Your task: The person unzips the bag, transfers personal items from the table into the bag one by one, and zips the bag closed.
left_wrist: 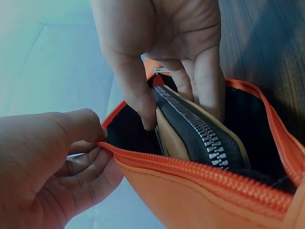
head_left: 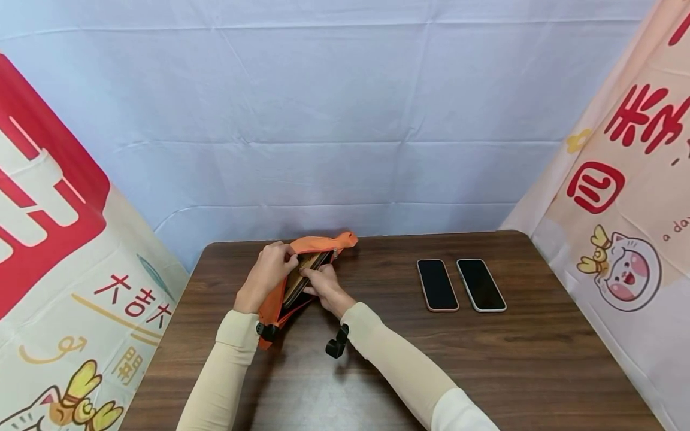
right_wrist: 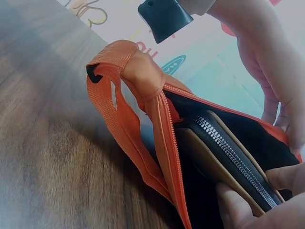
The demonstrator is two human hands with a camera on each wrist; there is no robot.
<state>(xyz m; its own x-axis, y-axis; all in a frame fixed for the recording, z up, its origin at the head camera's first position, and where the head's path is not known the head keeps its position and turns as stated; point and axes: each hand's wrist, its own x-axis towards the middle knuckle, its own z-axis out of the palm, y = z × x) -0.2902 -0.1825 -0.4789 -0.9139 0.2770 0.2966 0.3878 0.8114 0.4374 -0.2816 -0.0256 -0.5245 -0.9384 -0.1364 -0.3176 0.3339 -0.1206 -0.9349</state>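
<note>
An orange zippered pouch (head_left: 315,243) is on the table with its mouth spread apart, showing a black lining. Inside it sits a tan and black zip wallet (left_wrist: 190,126) with a silver metal zipper that is closed along the part in sight. My left hand (left_wrist: 62,167) pinches the pouch's zippered rim between thumb and fingers. Reaching into the mouth, my right hand (head_left: 326,285) grips the wallet, thumb on one side and fingers on the other. The wallet's lower part is hidden in the pouch. An orange strap (right_wrist: 128,138) hangs from one end of the pouch.
Two phones lie face up on the right of the wooden table (head_left: 377,371): one with a pinkish edge (head_left: 438,286), the other with a white edge (head_left: 481,286). A pale cloth (head_left: 334,120) hangs behind the table, with printed cloths at both sides.
</note>
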